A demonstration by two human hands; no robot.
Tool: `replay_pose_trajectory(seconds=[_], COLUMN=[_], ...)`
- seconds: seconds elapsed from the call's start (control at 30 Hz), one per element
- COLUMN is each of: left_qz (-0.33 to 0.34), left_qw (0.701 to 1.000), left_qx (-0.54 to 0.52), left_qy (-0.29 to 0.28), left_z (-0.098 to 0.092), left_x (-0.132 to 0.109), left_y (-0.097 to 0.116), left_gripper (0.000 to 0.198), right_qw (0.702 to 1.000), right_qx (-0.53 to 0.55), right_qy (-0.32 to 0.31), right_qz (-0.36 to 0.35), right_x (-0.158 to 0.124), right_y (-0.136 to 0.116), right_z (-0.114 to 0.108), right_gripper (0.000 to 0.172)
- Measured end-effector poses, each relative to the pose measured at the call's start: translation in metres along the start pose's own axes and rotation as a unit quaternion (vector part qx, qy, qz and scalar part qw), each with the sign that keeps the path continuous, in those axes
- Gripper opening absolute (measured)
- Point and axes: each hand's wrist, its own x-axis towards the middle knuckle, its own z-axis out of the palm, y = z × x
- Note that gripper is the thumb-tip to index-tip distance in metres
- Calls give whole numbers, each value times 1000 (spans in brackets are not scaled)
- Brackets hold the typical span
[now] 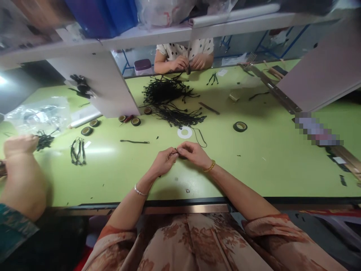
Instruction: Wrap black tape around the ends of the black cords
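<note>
Near the front middle of the table, my left hand and my right hand meet, fingertips pinched together. Between them shows a bit of thin black cable, mostly covered by the fingers. A dark rounded edge, perhaps of a tape roll, peeks out under my right fingers. Just beyond lie a white ring and a looped thin black cable. Farther back is a big pile of short black cables, with a smaller bunch in front of it.
Black tape rolls lie at right and left. Across the table a co-worker's hands hold something dark. Another person's arm reaches in at left beside a cable bundle. Upright panels carry a loaded shelf.
</note>
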Motion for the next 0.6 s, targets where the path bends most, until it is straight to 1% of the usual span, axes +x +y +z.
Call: replay_pose_trajectory(seconds=[0.03,0.1,0.17,0.3,0.33,0.4,0.5,0.53,0.6], left_qz=[-4,-14,-11,21,16,-14,-51,-53,-47], left_qw=[1000,1000,999,997,997,995,993,992,988], left_qx=[3,13,17,-21,-38,-66,-84,-95,-123], left_qy=[0,-6,-25,-64,-68,-70,-67,-70,-79], left_z=[0,-2,-5,-13,-15,-20,-27,-30,-33], left_x=[0,-1,-1,-2,-2,-1,2,3,4], left_y=[0,0,2,6,5,2,-7,-10,-15], left_gripper=[26,28,30,32,31,34,42,44,49], right_qw=[1000,998,998,998,997,994,992,992,994], right_qx=[-26,-60,-57,46,68,85,51,34,-3], right_qy=[-2,14,28,30,33,62,115,121,109], right_qz=[-4,-5,2,25,29,29,15,9,-4], right_x=[-1,-2,-3,0,1,3,7,8,8], right_y=[0,0,0,2,2,1,2,2,3], right_z=[0,0,0,1,0,-3,-14,-18,-24], right_gripper=[34,32,35,48,51,54,55,54,52])
